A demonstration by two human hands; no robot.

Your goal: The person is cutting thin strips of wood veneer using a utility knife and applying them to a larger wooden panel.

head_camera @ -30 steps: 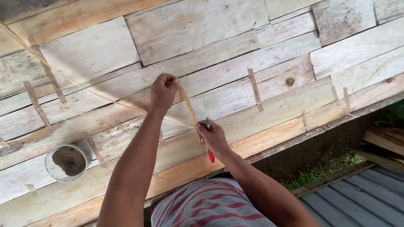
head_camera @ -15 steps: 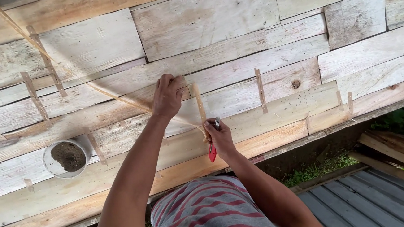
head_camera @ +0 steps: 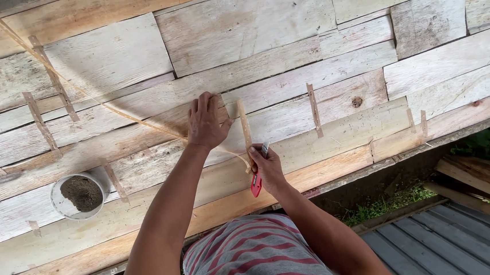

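To my left a white pot (head_camera: 79,195) of dark soil stands on the pale plank platform (head_camera: 260,33). Short wooden slips (head_camera: 313,108) lie scattered across the boards. Off the near right edge I see grass (head_camera: 382,205), grey corrugated sheeting (head_camera: 454,249) and loose planks (head_camera: 480,175).

On a plank surface (head_camera: 283,31), the left hand (head_camera: 206,123) presses flat beside an upright wooden strip (head_camera: 244,123); the right hand (head_camera: 267,166), just below the strip, holds a utility knife (head_camera: 258,179). A cup of dark material (head_camera: 79,195) sits well to the left, corrugated sheeting (head_camera: 460,249) lower right.
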